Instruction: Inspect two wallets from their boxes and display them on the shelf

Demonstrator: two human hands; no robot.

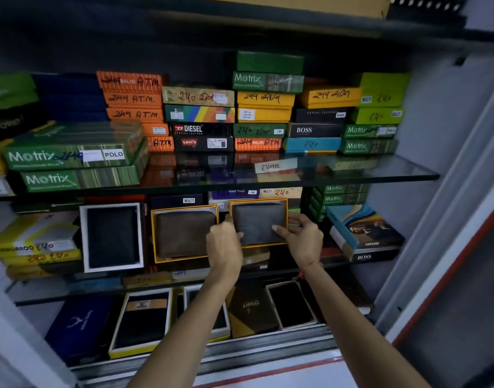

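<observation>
1. holding the grey wallet [259,222] in its orange-edged box [286,211] upright on the middle shelf [335,260], both hands steady it so its face points outward for display.
2. the left hand [223,243] has its grip closed on the box's left edge, thumb in front; the right hand [301,237] pinches the lower right corner, fingers [279,228] lying on the wallet face.
3. just beside it to the left, a brown wallet [184,233] stands in a matching orange-edged box, tilted back the same way, judged already displayed.
4. further left a black wallet [111,236] stands in a white-framed box, so the row reads as one open-faced display.
5. closed boxes are stacked on the glass shelf [380,175] above with spines outward, likely so prices and brands can be read.
6. readable there: "motrix" with a "polo" sticker [113,154], "diesel" [192,129], "levi's" [189,142], "boss" [304,130], "balisi", and handwritten "249 a.t.m." and "240".
7. on the middle shelf, "multi", "240", "motrix", and "boss" at the right.
</observation>
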